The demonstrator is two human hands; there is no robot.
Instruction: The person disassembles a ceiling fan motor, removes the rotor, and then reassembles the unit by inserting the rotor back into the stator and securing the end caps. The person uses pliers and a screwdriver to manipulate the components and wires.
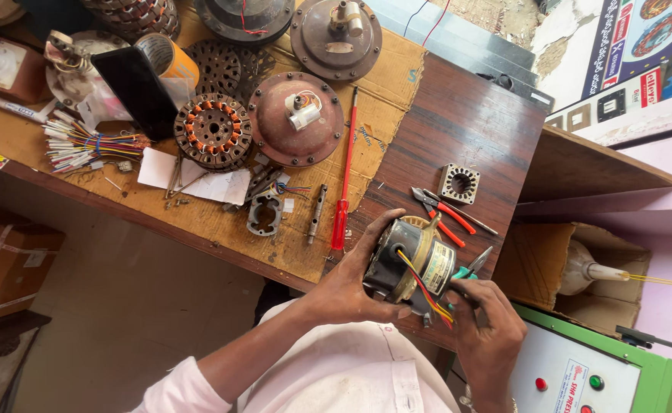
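Observation:
My left hand (pixel 351 287) grips a small electric motor (pixel 409 264) with a dark body, a pale label and red, yellow and black wires hanging from it. The motor sits at the near edge of the wooden bench (pixel 474 130). My right hand (pixel 489 325) holds teal-handled pliers (pixel 470 268) against the motor's right side, next to the wires.
Red-handled pliers (pixel 443 214), a red screwdriver (pixel 344 183), a square stator core (pixel 458 183), a wound stator (pixel 213 130), round motor covers (pixel 296 118), a wire bundle (pixel 83 145) and a phone (pixel 133 88) lie on the bench. A green machine panel (pixel 604 367) stands at right, beside a cardboard box (pixel 558 268).

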